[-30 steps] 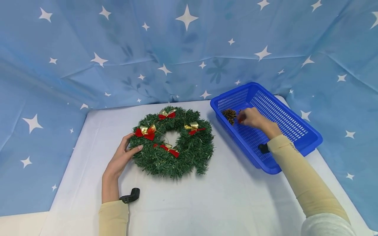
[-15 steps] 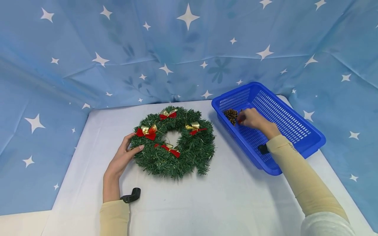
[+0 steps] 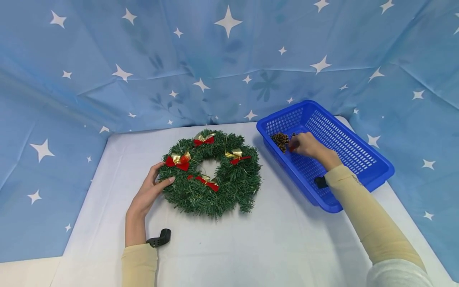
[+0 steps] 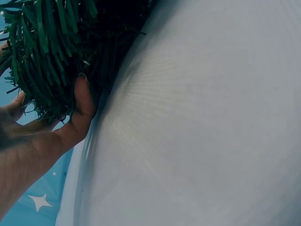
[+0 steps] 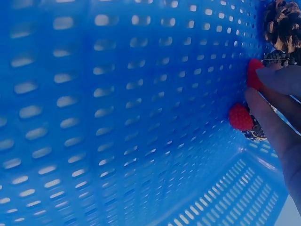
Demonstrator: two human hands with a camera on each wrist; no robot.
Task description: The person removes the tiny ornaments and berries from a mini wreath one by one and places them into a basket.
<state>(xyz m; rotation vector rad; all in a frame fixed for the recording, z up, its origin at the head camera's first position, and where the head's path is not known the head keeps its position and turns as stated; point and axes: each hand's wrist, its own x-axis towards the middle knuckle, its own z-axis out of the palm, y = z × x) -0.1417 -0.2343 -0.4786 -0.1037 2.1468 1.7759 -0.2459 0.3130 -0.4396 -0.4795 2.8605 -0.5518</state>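
Note:
A green wreath (image 3: 215, 199) with several red and gold bows (image 3: 207, 182) lies on the white cloth. My left hand (image 3: 148, 194) grips its left edge, thumb towards me and the other fingers round the far side; the left wrist view shows the thumb (image 4: 83, 96) against the needles. Inside the blue basket (image 3: 344, 159), my right hand (image 3: 307, 145) reaches down at the left end. Its thumb and finger pinch a small red piece (image 5: 254, 74), partly hidden by them. Beside the fingers lie a bumpy red berry (image 5: 241, 117) and brown pine cones (image 3: 280, 139).
The basket has tall slotted walls and stands at the back right of the table (image 3: 229, 255). Blue curtains with white stars (image 3: 227, 22) hang behind and along both sides. A black wrist camera (image 3: 160, 238) sticks out from the left wrist.
Hardly anything differs. The left hand keeps its hold on the wreath, and the right hand stays low in the basket with only a tiny shift of its fingers beside the pine cones.

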